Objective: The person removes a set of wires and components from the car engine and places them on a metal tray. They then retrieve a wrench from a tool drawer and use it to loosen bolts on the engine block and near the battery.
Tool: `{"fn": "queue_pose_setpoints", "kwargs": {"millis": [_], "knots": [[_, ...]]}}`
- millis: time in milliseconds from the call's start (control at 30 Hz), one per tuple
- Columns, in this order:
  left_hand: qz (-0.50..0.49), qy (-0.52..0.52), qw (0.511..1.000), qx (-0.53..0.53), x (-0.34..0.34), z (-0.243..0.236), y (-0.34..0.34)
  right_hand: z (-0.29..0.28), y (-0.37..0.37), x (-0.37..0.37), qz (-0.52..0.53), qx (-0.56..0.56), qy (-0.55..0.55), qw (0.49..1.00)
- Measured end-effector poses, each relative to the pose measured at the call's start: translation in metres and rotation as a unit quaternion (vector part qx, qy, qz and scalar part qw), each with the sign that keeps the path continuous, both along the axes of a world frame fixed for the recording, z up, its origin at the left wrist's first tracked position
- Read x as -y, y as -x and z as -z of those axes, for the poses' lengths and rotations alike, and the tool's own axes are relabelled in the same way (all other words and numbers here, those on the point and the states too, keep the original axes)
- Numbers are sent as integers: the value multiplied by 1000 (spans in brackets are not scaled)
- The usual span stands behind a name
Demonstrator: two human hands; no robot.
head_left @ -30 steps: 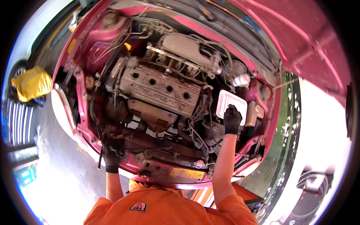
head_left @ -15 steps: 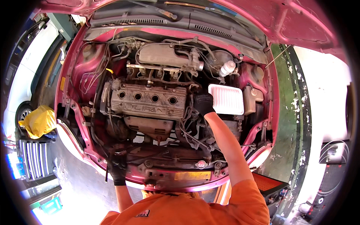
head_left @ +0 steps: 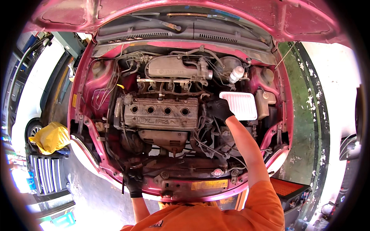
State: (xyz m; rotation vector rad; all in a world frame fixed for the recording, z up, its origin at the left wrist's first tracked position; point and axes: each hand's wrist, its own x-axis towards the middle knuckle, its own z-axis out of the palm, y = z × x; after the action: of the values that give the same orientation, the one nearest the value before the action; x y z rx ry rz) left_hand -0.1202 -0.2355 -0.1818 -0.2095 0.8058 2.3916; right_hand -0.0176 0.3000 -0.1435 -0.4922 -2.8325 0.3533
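Observation:
My right hand (head_left: 220, 109), in a black glove, reaches in at the right end of the engine's ribbed valve cover (head_left: 163, 112). Its fingers go in among dark hoses and wires, so their grip is hidden. Just right of it lies the white pleated air filter (head_left: 239, 106). Over the front left of the engine bay is my left hand (head_left: 135, 181), also gloved in black, its fingers curled. A thin dark rod (head_left: 123, 184) sticks down beside that hand; the rest of what it grips is lost against the dark parts.
Above the bay stands the raised pink bonnet (head_left: 185, 7). A radiator cap (head_left: 217, 173) sits near the front crossmember. At left are a yellow bag (head_left: 52, 138) and a drawer cabinet (head_left: 47, 175); an orange-topped tray (head_left: 289, 188) stands at lower right.
The whole view has shifted, so the car appears farther right and lower. My right hand has moved slightly closer to the wires beside the valve cover. My left hand stays over the front left.

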Motion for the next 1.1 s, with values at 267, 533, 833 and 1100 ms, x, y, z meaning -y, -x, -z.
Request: {"fn": "queue_pose_setpoints", "kwargs": {"millis": [267,533,833,1100], "knots": [[-53,97,992,62,-12,-13,-3,31,-65,-8,116,-326,642,684],[12,330,922,-204,-4,-2,1,-69,-31,-22,-72,-364,825,425],[-98,391,898,-176,-24,-26,-11,-28,16,30,249,296,138,912],[2,79,991,-106,-4,-10,-6,-9,2,20,238,207,158,936]]}}
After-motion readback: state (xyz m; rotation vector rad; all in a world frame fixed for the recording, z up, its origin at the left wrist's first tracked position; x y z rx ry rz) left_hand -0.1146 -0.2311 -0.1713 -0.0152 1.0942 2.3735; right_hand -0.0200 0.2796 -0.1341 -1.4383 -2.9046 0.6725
